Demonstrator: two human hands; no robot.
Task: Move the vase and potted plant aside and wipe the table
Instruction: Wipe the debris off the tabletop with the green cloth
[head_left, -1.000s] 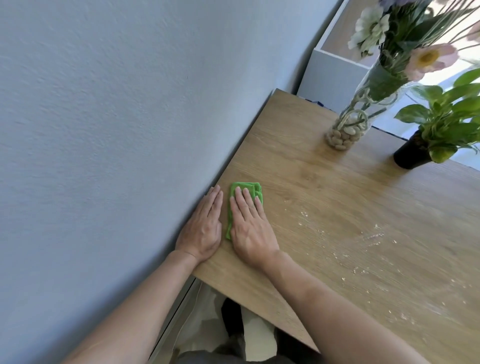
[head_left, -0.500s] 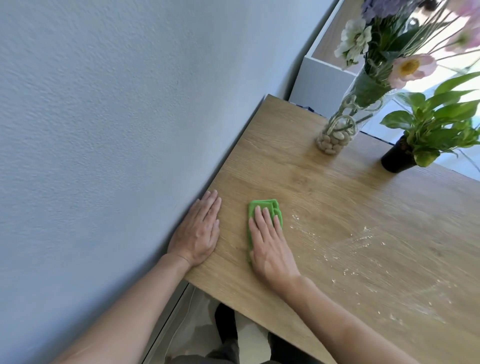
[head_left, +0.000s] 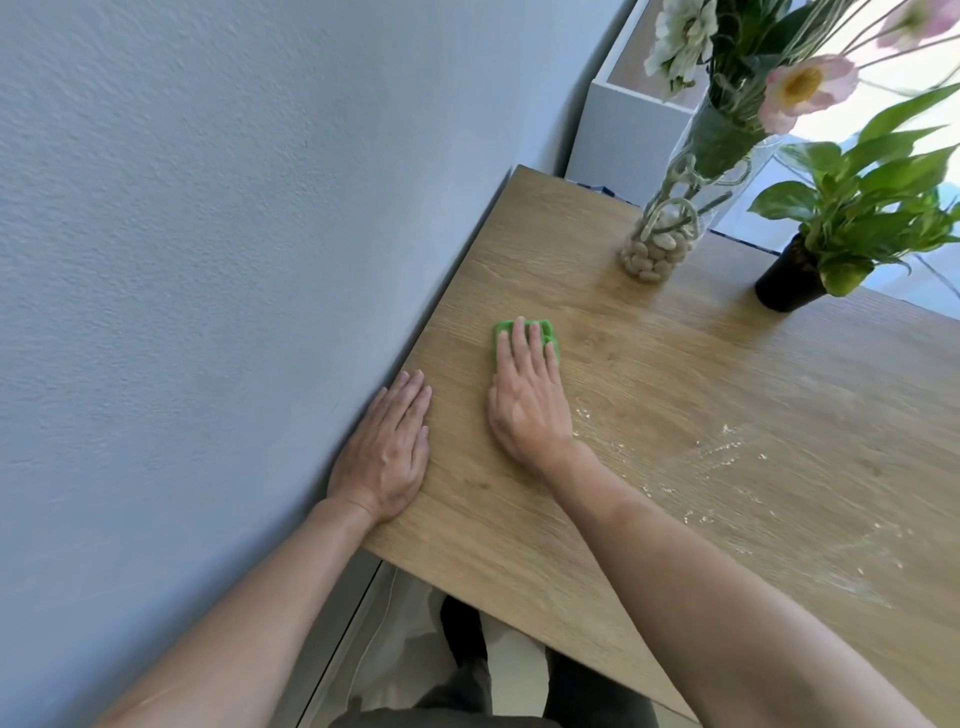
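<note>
A folded green cloth (head_left: 549, 332) lies on the wooden table (head_left: 675, 405), mostly hidden under my right hand (head_left: 527, 400), which presses it flat with fingers spread. My left hand (head_left: 387, 452) rests palm down on the table's near left corner, against the wall, holding nothing. A glass vase (head_left: 675, 218) with pebbles in its base and flowers stands at the far side. A potted plant (head_left: 789, 280) in a black pot stands to the right of the vase. White crumbs (head_left: 727, 447) are scattered on the wood right of my right hand.
A blue-grey wall (head_left: 208, 260) runs along the table's left edge. A white cabinet (head_left: 623, 119) stands beyond the far edge, behind the vase. The table's near edge crosses above my legs.
My right hand has slid the green cloth away from me and to the right, farther from my left hand. The left hand has stayed at the corner.
</note>
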